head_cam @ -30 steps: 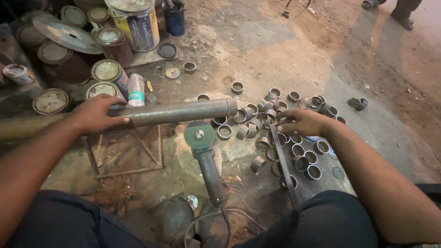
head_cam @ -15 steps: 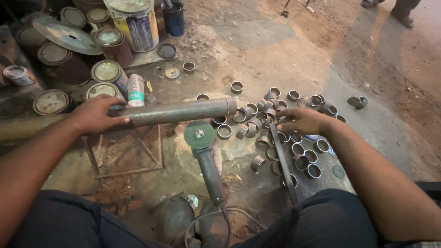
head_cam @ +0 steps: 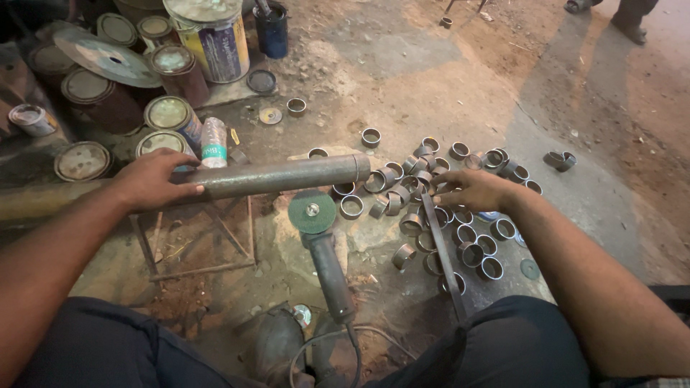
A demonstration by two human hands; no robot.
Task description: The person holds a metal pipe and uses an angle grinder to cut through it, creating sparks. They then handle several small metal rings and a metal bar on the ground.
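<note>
The left hand [head_cam: 154, 179] is clamped over a rusty steel pipe [head_cam: 280, 176], laid level on a low wire stand [head_cam: 194, 237] just above the angle grinder [head_cam: 320, 244]. Right of the grinder, the right hand [head_cam: 478, 190] is closed loosely, fingertips on cut rings [head_cam: 460, 230] scattered there. The pipe is judged heavy, rigid and rough; it is best gripped mid-length. The rings are judged light, with sharp edges.

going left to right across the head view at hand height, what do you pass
left hand → metal pipe → grinder disc → right hand → lone ring
</note>
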